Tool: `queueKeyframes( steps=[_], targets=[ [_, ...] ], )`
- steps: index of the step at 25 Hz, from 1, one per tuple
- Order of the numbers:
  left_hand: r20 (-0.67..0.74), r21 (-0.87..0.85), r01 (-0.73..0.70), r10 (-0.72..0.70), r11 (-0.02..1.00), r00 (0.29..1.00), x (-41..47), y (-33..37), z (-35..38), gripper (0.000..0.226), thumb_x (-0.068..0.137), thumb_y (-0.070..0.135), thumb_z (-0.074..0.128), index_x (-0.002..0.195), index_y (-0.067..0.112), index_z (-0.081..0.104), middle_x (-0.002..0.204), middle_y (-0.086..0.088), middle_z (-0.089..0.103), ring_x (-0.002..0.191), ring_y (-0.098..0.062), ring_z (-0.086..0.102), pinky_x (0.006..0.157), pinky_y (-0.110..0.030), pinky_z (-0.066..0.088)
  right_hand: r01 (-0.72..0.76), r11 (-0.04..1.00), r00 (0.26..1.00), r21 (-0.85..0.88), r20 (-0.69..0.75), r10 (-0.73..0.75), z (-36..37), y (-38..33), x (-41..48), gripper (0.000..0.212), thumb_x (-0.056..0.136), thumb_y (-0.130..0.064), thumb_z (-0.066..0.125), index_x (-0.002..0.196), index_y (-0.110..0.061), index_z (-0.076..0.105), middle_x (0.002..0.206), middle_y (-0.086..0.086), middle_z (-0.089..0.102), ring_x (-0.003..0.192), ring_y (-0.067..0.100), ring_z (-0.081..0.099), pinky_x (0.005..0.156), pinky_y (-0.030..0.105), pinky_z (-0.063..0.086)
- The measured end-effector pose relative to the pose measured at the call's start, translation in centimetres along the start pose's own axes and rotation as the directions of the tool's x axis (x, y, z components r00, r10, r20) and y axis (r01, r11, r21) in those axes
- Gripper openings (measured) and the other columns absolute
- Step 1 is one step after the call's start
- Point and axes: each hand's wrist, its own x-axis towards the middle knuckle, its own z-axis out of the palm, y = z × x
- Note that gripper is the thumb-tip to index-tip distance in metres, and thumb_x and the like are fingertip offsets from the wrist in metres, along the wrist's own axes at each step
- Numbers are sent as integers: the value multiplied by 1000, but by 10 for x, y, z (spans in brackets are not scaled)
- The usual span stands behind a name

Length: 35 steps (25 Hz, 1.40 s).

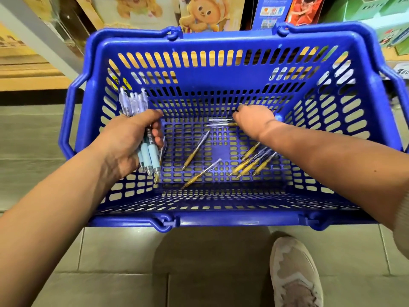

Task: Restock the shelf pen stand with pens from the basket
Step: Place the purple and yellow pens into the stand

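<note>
Where my shoe stands: on the tiled floor, just short of the basket's near rim.
Basket: blue slotted plastic, set on the floor before me, its handles dropped outside the rims.
Left hand: over the basket's left side, fingers wrapped round a bundle of blue-grip pens, their tips down toward me and their clear tops up toward the far left corner.
Yellow pens: loose on the basket floor, apart from both hands. Two lie singly near the middle and a cluster of about four lies below my right forearm. All slant with tips near-left and tops far-right.
Right hand: reached to the far end of the basket floor, knuckles up, over the right ends of two pens. Its fingers are hidden under the back of the hand, so I cannot tell whether they pinch or only touch.
Those two pens: side by side, long axis running left to right along the foot of the far wall, sticking out leftward from under the right hand.
Coming move, as I judge it: the right hand is the nearer and the free one, so it should close across the barrels and lift them.
Pen stand: not in view.
Beyond the far rim: picture boxes on the shelf.
</note>
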Motion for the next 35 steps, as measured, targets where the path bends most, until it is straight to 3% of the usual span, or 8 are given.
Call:
queueKeyframes(
  steps=[8, 13, 17, 21, 23, 26, 30, 35],
  targets=[
    [-21, 68, 7, -6, 998, 1000, 3, -2, 9, 17, 94, 21, 70, 80, 13, 64, 63, 3, 63, 53, -9, 61, 54, -24, 56, -4, 1000, 996, -28, 87, 7, -5, -2, 2, 44, 95, 10, 49, 135, -10, 51, 112, 9, 67, 97, 34, 68, 60, 39, 46],
    [7, 76, 8, -9, 997, 1000, 6, -5, 20, 16, 95, 19, 69, 81, 14, 62, 62, 2, 61, 52, -10, 59, 53, -24, 55, 55, 998, 984, 24, 171, -58, -14, 6, -4, 41, 99, -5, 52, 139, -12, 49, 127, 9, 61, 109, 33, 64, 73, 41, 55],
    [33, 76, 9, -12, 997, 999, 6, 0, 21, 19, 97, 19, 65, 79, 15, 63, 63, 4, 62, 55, -10, 60, 57, -25, 56, 16, 956, 988, 292, 142, -60, -28, 15, -8, 19, 98, -30, 53, 109, -17, 61, 89, 3, 64, 80, 28, 62, 61, 30, 44],
    [44, 71, 16, -19, 997, 999, 6, 10, 24, 17, 101, 20, 60, 85, 14, 64, 71, 5, 68, 62, -7, 66, 61, -25, 59, -51, 714, 986, 698, 148, -75, -43, 15, -20, 33, 101, -45, 52, 88, -17, 63, 73, -5, 71, 71, 14, 68, 63, 30, 45],
    [53, 94, 23, -28, 995, 998, 7, 11, 29, 13, 101, 21, 60, 91, 14, 64, 77, 5, 71, 67, -7, 69, 63, -25, 59, -21, 588, 976, 809, 143, -162, -46, 11, -25, 21, 99, -36, 61, 108, -17, 63, 81, -4, 75, 78, 12, 74, 76, 36, 57],
    [49, 95, 20, -25, 995, 998, 4, 14, 38, 11, 101, 23, 61, 95, 14, 66, 80, 5, 73, 69, -7, 70, 64, -25, 60, -69, 261, 960, 963, 135, -245, -53, 11, -27, 36, 95, -16, 66, 126, -20, 48, 95, 5, 78, 89, 21, 76, 81, 39, 62],
    [-3, 15, 50, -50, 999, 999, -10, 0, 59, 11, 102, 20, 57, 95, 13, 63, 75, 5, 70, 63, -7, 67, 61, -24, 59, -167, -61, 962, 984, 149, -229, -67, -1, -32, 17, 104, -32, 52, 113, -19, 55, 106, 7, 75, 94, 22, 75, 75, 28, 60],
    [-30, -130, 164, -169, 978, 985, -64, -19, 92, 23, 101, 17, 58, 81, 12, 68, 68, 4, 68, 56, -7, 64, 57, -21, 58, -269, -276, 956, 923, 221, -192, -82, -17, -88, 19, 103, -26, 54, 112, -13, 64, 96, 1, 66, 84, 13, 67, 81, 30, 56]
  ],
)
